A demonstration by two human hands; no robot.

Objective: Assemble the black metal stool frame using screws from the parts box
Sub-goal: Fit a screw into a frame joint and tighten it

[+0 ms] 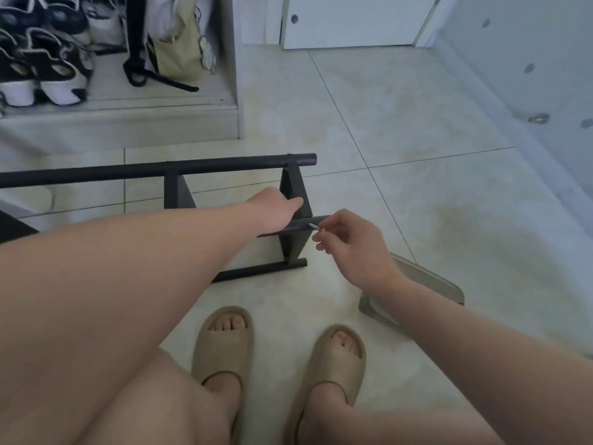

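The black metal stool frame (179,170) lies on its side on the tiled floor, with long tubes running left to right and flat cross plates between them. My left hand (276,208) grips the middle tube beside the right-hand cross plate, fingers wrapped behind it. My right hand (349,242) pinches a small silver screw (313,227) between thumb and fingertips, its tip at the end of that middle tube. A grey parts box (426,284) sits on the floor under my right forearm, mostly hidden.
My feet in beige slippers (224,342) stand just behind the frame. A low shelf (128,120) with shoes and bags is at the back left. A white door (349,24) and a wall close off the back and right.
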